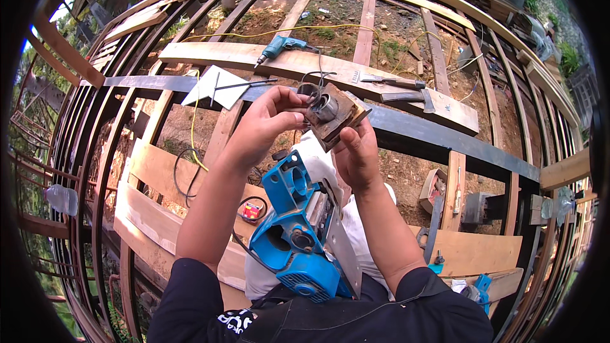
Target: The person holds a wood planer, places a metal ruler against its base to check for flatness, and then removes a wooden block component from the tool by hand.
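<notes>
My right hand (358,155) grips a squarish, brown, worn block (337,130) from its right side and lower corner. A short metal cylinder (325,108) stands in the block's upper face. At the block's left edge, my left hand (273,121) has its thumb and fingers pinched together beside the cylinder. Its fingertips hold a dark ring-shaped part (307,91), partly hidden by the fingers. Below both hands, a blue power tool (295,235) with open housings and a flat metal base plate (343,251) rests on my lap.
A teal drill (279,47) lies on a long plank (381,82), near a hatchet (406,96) and a chisel-like tool (397,82). A white sheet (219,89) sits on the dark beam (445,136). Gaps between joists show the ground. A yellow cord (194,133) hangs at left.
</notes>
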The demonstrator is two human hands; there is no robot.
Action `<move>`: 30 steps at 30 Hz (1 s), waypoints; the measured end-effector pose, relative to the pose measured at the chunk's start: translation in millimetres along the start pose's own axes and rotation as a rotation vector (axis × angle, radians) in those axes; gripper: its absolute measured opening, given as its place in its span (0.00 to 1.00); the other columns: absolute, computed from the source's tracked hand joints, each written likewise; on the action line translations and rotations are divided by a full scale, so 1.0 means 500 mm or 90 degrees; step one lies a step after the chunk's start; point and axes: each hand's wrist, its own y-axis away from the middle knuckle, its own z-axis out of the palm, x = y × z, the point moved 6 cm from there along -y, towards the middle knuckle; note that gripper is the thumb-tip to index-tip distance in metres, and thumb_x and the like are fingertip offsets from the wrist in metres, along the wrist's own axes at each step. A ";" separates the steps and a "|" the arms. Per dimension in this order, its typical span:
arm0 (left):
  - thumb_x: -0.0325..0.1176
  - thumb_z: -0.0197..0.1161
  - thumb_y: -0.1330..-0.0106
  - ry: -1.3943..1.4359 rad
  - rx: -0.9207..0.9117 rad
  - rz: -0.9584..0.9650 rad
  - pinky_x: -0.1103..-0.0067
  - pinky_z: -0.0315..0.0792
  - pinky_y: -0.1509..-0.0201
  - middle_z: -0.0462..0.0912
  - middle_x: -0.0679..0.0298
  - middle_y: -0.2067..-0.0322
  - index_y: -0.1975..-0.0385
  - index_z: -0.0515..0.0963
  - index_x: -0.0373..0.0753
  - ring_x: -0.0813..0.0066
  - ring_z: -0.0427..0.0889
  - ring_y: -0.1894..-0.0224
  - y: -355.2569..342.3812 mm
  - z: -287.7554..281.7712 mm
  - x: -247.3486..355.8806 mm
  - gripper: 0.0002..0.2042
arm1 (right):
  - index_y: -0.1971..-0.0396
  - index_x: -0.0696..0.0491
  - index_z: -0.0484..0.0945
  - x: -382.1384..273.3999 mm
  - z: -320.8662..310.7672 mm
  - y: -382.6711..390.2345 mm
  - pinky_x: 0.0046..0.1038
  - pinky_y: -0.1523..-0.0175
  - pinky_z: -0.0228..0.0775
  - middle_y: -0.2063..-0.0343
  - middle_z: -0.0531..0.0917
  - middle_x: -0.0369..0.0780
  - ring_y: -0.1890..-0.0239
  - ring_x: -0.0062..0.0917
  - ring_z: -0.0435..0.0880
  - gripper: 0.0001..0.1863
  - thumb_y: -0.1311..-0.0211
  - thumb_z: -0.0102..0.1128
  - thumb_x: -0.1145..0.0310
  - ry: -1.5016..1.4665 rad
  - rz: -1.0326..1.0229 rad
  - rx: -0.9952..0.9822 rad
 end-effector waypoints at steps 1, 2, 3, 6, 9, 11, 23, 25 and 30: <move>0.27 0.63 0.41 -0.002 0.000 0.002 0.83 0.75 0.59 0.75 0.62 0.58 0.55 0.71 0.35 0.78 0.78 0.58 0.012 0.006 0.009 0.15 | 0.40 0.60 0.60 -0.006 0.001 -0.001 0.30 0.39 0.65 0.47 0.73 0.43 0.44 0.29 0.73 0.41 0.49 0.72 0.59 0.015 -0.022 0.031; 0.26 0.65 0.43 -0.094 0.004 0.035 0.83 0.75 0.58 0.74 0.62 0.57 0.56 0.71 0.34 0.78 0.78 0.59 0.023 0.012 0.023 0.15 | 0.40 0.59 0.59 -0.011 0.004 -0.001 0.29 0.39 0.64 0.47 0.72 0.42 0.44 0.28 0.72 0.40 0.48 0.72 0.64 0.022 -0.049 0.036; 0.26 0.66 0.44 -0.187 0.008 0.068 0.83 0.75 0.58 0.74 0.62 0.56 0.58 0.72 0.34 0.79 0.78 0.60 0.029 0.015 0.035 0.15 | 0.40 0.59 0.59 -0.011 0.008 -0.001 0.29 0.39 0.64 0.47 0.72 0.42 0.44 0.28 0.72 0.40 0.48 0.72 0.64 0.022 -0.050 0.034; 0.28 0.71 0.46 -0.304 -0.012 0.089 0.83 0.74 0.57 0.78 0.63 0.59 0.60 0.76 0.32 0.80 0.79 0.62 0.031 0.035 0.080 0.15 | 0.39 0.59 0.56 -0.016 0.014 -0.002 0.29 0.39 0.64 0.46 0.71 0.43 0.44 0.28 0.72 0.41 0.49 0.72 0.68 0.067 -0.092 0.076; 0.31 0.73 0.48 -0.408 -0.040 0.069 0.84 0.74 0.59 0.82 0.64 0.65 0.62 0.81 0.33 0.80 0.81 0.66 0.024 0.052 0.084 0.15 | 0.37 0.59 0.52 -0.017 0.020 0.001 0.30 0.39 0.64 0.46 0.70 0.44 0.44 0.30 0.72 0.44 0.50 0.72 0.72 0.097 -0.107 0.090; 0.29 0.71 0.46 -0.458 -0.044 0.080 0.84 0.74 0.62 0.82 0.64 0.67 0.65 0.81 0.33 0.80 0.81 0.67 0.027 0.057 0.095 0.11 | 0.38 0.59 0.50 -0.018 0.024 0.004 0.31 0.39 0.65 0.46 0.70 0.46 0.44 0.31 0.72 0.45 0.51 0.73 0.73 0.122 -0.124 0.109; 0.23 0.66 0.49 -0.654 0.121 0.394 0.83 0.71 0.72 0.80 0.61 0.74 0.74 0.79 0.32 0.78 0.77 0.76 0.051 0.061 0.119 0.05 | 0.40 0.59 0.52 -0.026 0.042 0.015 0.31 0.40 0.67 0.47 0.69 0.46 0.46 0.30 0.73 0.43 0.52 0.73 0.73 0.182 -0.143 0.117; 0.25 0.67 0.49 -0.637 0.120 0.412 0.80 0.72 0.71 0.79 0.61 0.75 0.74 0.79 0.32 0.75 0.78 0.75 0.054 0.063 0.114 0.05 | 0.40 0.58 0.52 -0.025 0.040 0.017 0.31 0.40 0.67 0.47 0.68 0.46 0.45 0.30 0.73 0.44 0.52 0.74 0.73 0.180 -0.148 0.122; 0.30 0.72 0.51 -0.576 -0.033 0.233 0.78 0.75 0.60 0.79 0.62 0.67 0.63 0.77 0.35 0.75 0.81 0.63 0.041 0.053 0.099 0.16 | 0.39 0.58 0.50 -0.023 0.027 0.015 0.32 0.40 0.67 0.46 0.68 0.46 0.44 0.32 0.72 0.45 0.53 0.74 0.74 0.148 -0.157 0.117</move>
